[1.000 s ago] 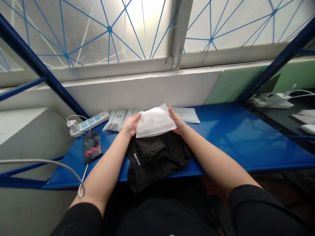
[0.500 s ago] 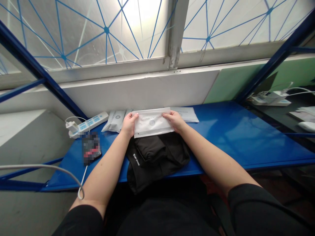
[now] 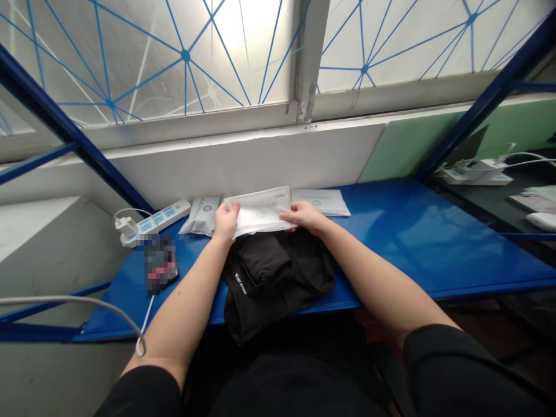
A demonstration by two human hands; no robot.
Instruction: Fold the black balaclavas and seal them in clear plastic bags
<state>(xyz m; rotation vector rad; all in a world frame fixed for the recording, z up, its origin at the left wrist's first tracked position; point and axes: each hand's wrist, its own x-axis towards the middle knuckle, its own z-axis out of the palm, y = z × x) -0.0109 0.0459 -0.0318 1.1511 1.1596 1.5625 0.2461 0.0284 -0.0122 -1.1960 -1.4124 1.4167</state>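
Observation:
A flat, whitish translucent plastic bag (image 3: 259, 212) with faint print is stretched between my two hands above the table. My left hand (image 3: 226, 221) pinches its left end, thumb on top. Its right end is gripped by my right hand (image 3: 304, 216), fingers closed at the lower corner. Just below the bag lies a folded black garment (image 3: 278, 278) with small white lettering, bunched at the front of the table. Behind my hands lie a filled grey package (image 3: 202, 215) on the left and a flatter one (image 3: 324, 202) on the right.
A white power strip (image 3: 156, 220) with a plugged-in charger lies at the table's left. Near it sits a phone-like item (image 3: 161, 265), blurred out, with a white cable. The blue table (image 3: 399, 243) meets a wall below the window. Blue posts rise at both sides.
The bag has tilted, its right end now higher along the far edge. My right hand has shifted slightly down and left, to the bag's lower right corner. The garment has stayed put.

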